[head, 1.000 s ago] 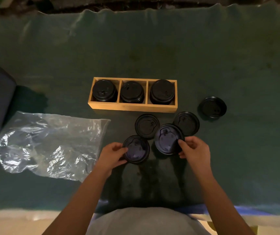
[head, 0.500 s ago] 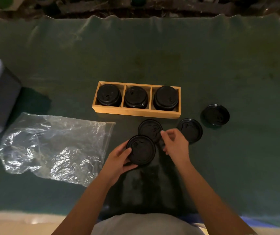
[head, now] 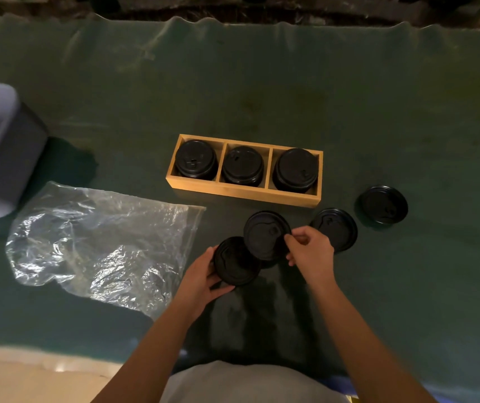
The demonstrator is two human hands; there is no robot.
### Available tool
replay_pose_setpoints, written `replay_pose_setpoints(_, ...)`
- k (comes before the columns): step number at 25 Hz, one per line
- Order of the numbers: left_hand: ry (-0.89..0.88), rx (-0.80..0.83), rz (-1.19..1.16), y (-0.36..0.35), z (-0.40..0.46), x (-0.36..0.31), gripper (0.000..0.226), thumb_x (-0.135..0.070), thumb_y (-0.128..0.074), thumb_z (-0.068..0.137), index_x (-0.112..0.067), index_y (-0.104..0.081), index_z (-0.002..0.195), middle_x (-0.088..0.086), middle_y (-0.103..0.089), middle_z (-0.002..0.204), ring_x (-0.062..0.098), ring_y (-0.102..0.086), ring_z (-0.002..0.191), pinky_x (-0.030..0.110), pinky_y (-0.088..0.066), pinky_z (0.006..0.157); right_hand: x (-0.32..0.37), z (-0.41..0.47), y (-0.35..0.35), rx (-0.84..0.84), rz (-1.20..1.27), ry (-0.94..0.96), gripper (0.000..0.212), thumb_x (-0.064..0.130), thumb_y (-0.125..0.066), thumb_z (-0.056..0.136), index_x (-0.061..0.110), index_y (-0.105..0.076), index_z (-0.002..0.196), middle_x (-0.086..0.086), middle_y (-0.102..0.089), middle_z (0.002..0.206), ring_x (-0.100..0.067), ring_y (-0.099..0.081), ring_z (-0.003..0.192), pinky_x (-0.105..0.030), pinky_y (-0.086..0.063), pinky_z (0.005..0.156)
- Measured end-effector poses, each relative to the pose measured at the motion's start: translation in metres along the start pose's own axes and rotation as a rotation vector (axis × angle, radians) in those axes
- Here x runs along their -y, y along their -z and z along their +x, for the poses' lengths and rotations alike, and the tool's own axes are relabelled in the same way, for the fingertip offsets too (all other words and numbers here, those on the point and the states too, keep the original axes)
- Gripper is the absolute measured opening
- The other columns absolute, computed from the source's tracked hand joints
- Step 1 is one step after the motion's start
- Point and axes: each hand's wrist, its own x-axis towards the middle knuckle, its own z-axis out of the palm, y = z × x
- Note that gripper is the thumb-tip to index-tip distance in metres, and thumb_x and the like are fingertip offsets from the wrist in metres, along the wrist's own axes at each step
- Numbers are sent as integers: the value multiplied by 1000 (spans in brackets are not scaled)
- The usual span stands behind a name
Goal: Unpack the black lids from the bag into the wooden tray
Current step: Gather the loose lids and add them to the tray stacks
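Gripping 1 black lid [head: 234,261] by its rim, the left hand [head: 201,279] is hovering low while the right hand [head: 311,253] is pinching another lid [head: 266,235] just before the wooden tray [head: 241,193].

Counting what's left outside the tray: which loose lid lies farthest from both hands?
The lid farthest right, alone off the wooden tray's right end.
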Motion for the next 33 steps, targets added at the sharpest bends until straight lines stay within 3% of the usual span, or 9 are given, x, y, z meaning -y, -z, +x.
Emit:
replay_pose_setpoints(4, -33, 21, 55, -11, 2, -1, 24, -38, -44, 93, -41, -69, 94, -7, -71, 103, 18, -65, 100, 35, -58, 65, 3, -12, -8, 191, -116, 26, 13, 20, -65, 83, 8, -64, 86, -1, -64, 68, -6, -59, 49, -22, -51, 49)
replay_pose_setpoints(8, -96, 17, 64, -12, 2, 1, 32, -10, -44, 94, -36, -61, 100, 0, -63, 110, 24, -62, 102, 34, -59, 64, -15, 5, 36, -423, -171, 93, 18, 28, -65, 80, 19, -59, 94, -6, -62, 97, -4, -47, 76, -23, -32, 66)
replay_pose_setpoints(10, -95, 25, 64, -14, 3, 1, 35, -6, -41, 94, -36, -59, 103, 0, -62, 111, 23, -62, 102, 36, -58, 68, -25, 22, 66, -541, -174, -18, 32, 26, -65, 80, 17, -54, 108, -13, -53, 115, -11, -46, 83, -26, -33, 69)
replay_pose_setpoints(14, -89, 54, 54, -28, 6, 1, 37, -5, -39, 95, -35, -59, 104, 1, -61, 114, 24, -61, 104, 38, -57, 71, -36, 43, 75, -303, -256, -161, 30, 12, -60, 83, 6, -56, 113, -18, -62, 108, -34, -58, 101, -32, -42, 80)
replay_pose_setpoints(19, -52, 79, 63, -40, 12, -3, 30, -12, -45, 94, -35, -60, 105, 4, -60, 119, 25, -60, 108, 37, -58, 70, -29, 29, 72, -340, 61, -70, 15, 2, -60, 81, 13, -62, 90, -11, -66, 84, -12, -60, 64, -5, -45, 48)
replay_pose_setpoints(23, 5, 91, 34, -46, 13, -1, 27, -36, -50, 91, -29, -59, 114, 3, -63, 118, 23, -61, 108, 37, -58, 70, -15, -4, 35, 11, 6, 83, 18, 5, -64, 80, 20, -63, 90, -1, -66, 80, -15, -64, 71, -23, -57, 60)
replay_pose_setpoints(25, -17, 88, 51, -46, 13, 0, 20, -32, -52, 90, -31, -61, 107, 1, -64, 116, 23, -62, 106, 37, -58, 70, -14, -9, 20, 110, -156, 123, 19, 19, -66, 82, 20, -63, 101, 2, -66, 89, -15, -65, 78, -31, -56, 72)
replay_pose_setpoints(30, -57, 69, 102, -42, 14, 1, 36, 0, -45, 91, -31, -60, 101, 6, -61, 113, 28, -59, 105, 36, -56, 71, -22, 40, 80, -517, 209, -146, 35, 29, -62, 84, 9, -51, 110, -13, -62, 97, -27, -63, 65, -50, -55, 70)
replay_pose_setpoints(33, -62, 63, 107, -43, 13, 3, 38, 3, -42, 91, -26, -58, 108, 8, -60, 113, 31, -58, 109, 37, -56, 73, -29, 79, 120, -543, 260, -340, 49, 24, -63, 83, 7, -39, 122, -12, -48, 105, -28, -62, 67, -43, -55, 65)
